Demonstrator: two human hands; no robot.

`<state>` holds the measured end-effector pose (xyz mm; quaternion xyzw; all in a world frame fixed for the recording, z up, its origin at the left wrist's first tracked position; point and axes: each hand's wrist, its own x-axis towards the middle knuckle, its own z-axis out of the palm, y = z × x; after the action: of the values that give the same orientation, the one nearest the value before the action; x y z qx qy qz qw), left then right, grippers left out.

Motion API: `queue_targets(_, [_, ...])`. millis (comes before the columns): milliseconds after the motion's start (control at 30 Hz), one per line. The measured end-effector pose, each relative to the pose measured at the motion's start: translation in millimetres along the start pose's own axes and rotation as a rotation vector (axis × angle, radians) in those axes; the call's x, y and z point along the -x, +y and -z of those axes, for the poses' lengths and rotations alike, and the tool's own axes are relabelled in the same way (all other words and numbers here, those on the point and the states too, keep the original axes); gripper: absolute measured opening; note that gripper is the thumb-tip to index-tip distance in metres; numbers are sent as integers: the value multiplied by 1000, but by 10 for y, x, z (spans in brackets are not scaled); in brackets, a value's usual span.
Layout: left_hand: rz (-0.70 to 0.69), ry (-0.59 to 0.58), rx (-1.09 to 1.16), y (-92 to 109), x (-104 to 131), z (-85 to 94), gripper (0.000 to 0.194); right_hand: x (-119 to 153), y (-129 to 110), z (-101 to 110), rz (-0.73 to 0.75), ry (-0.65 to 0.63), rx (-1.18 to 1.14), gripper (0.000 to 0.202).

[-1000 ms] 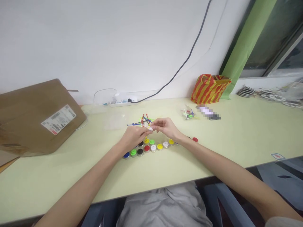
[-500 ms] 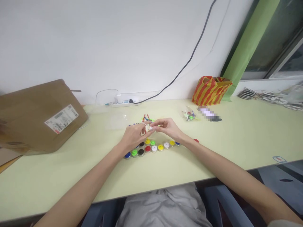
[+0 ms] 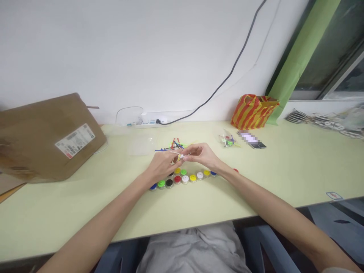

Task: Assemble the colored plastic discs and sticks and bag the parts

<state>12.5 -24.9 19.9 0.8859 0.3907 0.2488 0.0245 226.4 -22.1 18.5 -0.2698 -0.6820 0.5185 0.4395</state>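
Note:
Over the middle of the table, my left hand [image 3: 160,165] is closed, pinching a small pale yellow-and-white piece [image 3: 181,156] whose kind I cannot make out. My right hand [image 3: 202,155] meets it from the right, its thumb and fingertips pinched on a thin white stick [image 3: 176,152] that reaches across toward the left hand. Fingers hide most of both parts. Just in front of the hands stand small clear round pots in two rows, with coloured lids such as a red lid [image 3: 177,178] and a yellow lid [image 3: 193,177]. Coloured plastic sticks [image 3: 176,143] lie behind the hands.
A big cardboard box [image 3: 48,140] stands at the left. A power strip [image 3: 150,123] with a black cable lies along the wall. At the right are a clear bag of coloured parts [image 3: 228,140], a phone [image 3: 257,144], a striped bag [image 3: 254,112] and stacked discs [image 3: 297,116].
The thin white stick now shows lengthwise between the hands, and the small piece has turned. Both hands stay close together in nearly the same place. The view has shifted slightly.

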Motion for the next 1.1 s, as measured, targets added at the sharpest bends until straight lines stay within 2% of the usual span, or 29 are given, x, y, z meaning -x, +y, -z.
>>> queue_targets(233, [-83,16,25,-78,-1,-37,40,12,32,-18,-15,-2,-19,38])
queue_targets(400, [-97,108,-4,-159,-6,-60,36,8,32,-54,35,112,30,37])
queue_targets(533, [-90,153,36,-100,-4,-30,36,2,-7,-75,35,191,-2,35])
queue_targets(733, [-33,158,148,-42,-5,-23,29,-8,26,-63,46,252,-19,37])
queue_targets(967, [24,194,140,-30,-7,-28,22,-3,23,-73,65,241,33,35])
queue_targets(1100, [-3,184,68,-75,-8,-28,21,-16,49,-20,76,193,115,33])
